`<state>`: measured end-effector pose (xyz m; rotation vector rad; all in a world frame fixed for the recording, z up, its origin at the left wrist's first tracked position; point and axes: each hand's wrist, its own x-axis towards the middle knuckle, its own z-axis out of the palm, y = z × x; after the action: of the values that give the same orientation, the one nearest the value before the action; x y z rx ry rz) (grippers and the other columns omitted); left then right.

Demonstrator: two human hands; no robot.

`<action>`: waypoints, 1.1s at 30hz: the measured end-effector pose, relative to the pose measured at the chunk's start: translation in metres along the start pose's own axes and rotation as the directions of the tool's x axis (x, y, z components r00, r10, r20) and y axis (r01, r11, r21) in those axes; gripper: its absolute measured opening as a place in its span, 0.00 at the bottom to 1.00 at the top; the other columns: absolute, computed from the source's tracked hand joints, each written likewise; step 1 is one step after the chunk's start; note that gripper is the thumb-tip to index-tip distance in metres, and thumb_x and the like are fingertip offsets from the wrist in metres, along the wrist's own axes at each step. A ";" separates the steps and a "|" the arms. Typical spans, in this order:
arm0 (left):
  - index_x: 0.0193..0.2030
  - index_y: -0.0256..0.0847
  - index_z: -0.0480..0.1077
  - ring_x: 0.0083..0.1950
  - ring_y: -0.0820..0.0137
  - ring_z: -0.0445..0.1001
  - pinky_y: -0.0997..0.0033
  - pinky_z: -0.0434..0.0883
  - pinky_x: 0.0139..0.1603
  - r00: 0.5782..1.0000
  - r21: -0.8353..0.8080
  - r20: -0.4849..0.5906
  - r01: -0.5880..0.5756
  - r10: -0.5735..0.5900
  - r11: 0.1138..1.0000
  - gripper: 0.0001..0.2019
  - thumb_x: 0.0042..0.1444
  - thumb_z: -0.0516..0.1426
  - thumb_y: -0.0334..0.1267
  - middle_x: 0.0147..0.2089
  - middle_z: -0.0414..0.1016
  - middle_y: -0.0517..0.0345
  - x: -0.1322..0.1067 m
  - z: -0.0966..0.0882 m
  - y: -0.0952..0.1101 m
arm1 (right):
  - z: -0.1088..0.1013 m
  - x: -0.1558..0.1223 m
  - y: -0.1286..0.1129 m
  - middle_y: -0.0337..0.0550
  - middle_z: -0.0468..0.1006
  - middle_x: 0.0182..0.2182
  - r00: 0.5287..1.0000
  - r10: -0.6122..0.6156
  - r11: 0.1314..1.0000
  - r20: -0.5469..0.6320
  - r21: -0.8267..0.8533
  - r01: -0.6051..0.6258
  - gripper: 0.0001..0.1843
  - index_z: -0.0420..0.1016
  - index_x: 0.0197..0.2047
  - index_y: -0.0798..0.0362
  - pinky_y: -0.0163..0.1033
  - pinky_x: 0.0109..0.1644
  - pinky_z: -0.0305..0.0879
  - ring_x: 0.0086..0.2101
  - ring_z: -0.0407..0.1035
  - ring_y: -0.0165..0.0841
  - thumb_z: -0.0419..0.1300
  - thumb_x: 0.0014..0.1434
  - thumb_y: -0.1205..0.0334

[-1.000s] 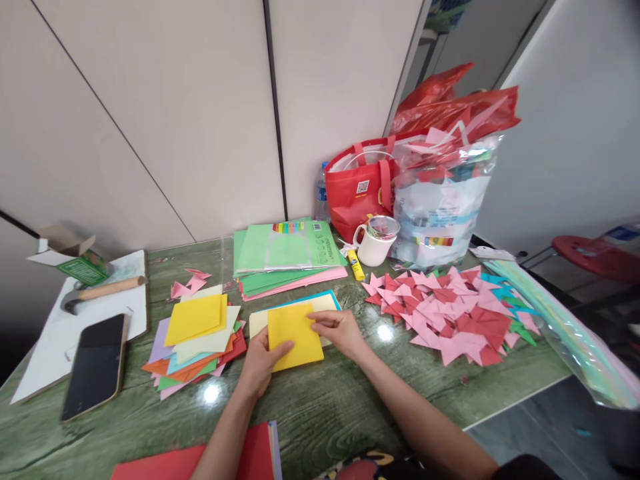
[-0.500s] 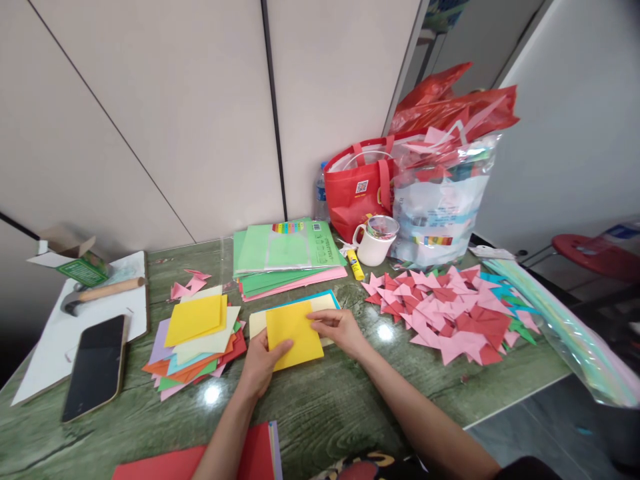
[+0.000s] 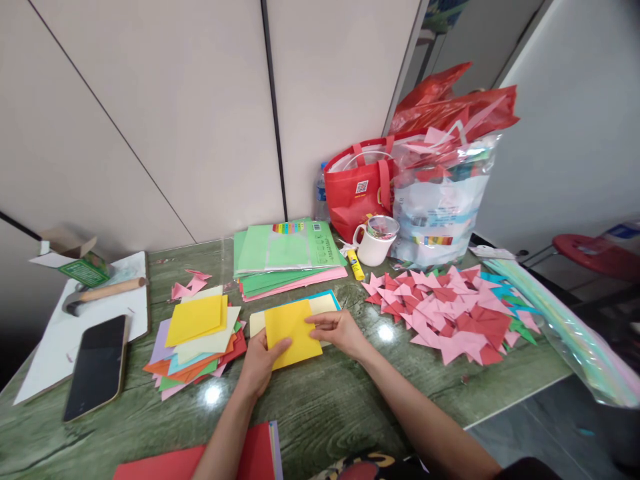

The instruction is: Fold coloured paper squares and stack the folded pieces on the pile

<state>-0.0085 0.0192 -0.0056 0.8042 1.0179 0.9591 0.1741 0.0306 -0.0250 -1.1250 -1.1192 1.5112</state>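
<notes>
the left hand (image 3: 260, 363) pinches the near left corner of a yellow sheet (image 3: 290, 323), thumb on top and the other fingers tucked beneath. the right hand (image 3: 340, 330) lays its half-curled fingertips on the sheet's right edge; whether its thumb grips from below cannot be told. the sheet lies between the two hands, over a pale sheet (image 3: 327, 303) on the green table (image 3: 325, 407).

judging by how things lie, this piece is barely begun: the yellow sheet looks flat, with no crease showing. well beyond the right fingers a heap of folded pink and red pieces (image 3: 450, 310) looks finished, and just left of the left fingers a stack of coloured squares (image 3: 200, 340) waits unfolded, so much appears left.

the underside of the yellow sheet and most left fingers are hidden. red sheets (image 3: 200, 460) near the wrists are cut off by the lower edge.
</notes>
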 end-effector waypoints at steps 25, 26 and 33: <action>0.44 0.34 0.69 0.38 0.60 0.75 0.64 0.70 0.39 1.000 0.075 -0.001 0.004 -0.004 0.997 0.23 0.38 0.63 0.35 0.40 0.77 0.47 0.002 -0.003 -0.005 | 0.004 -0.002 -0.002 0.42 0.79 0.28 0.997 -0.053 0.998 -0.051 0.027 0.054 0.16 0.78 0.32 0.54 0.41 0.37 0.69 0.30 0.73 0.35 0.67 0.37 0.58; 0.44 0.34 0.69 0.38 0.60 0.75 0.64 0.70 0.39 1.000 0.080 -0.003 0.006 -0.006 0.997 0.22 0.38 0.63 0.35 0.40 0.77 0.48 0.001 -0.003 -0.004 | 0.005 -0.002 -0.001 0.42 0.79 0.28 0.997 -0.053 0.998 -0.054 0.022 0.054 0.16 0.78 0.32 0.54 0.41 0.37 0.69 0.30 0.73 0.35 0.67 0.37 0.58; 0.46 0.35 0.68 0.41 0.59 0.73 0.63 0.71 0.38 0.999 0.018 0.033 -0.024 0.023 1.000 0.24 0.39 0.63 0.36 0.42 0.76 0.47 0.000 -0.004 0.003 | 0.004 -0.001 -0.002 0.42 0.79 0.29 0.997 -0.058 0.998 -0.049 0.018 0.059 0.15 0.78 0.32 0.53 0.40 0.38 0.69 0.30 0.73 0.34 0.67 0.37 0.60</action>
<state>-0.0129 0.0209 -0.0039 0.8467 0.9922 0.9548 0.1704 0.0290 -0.0226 -1.1008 -1.0936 1.4390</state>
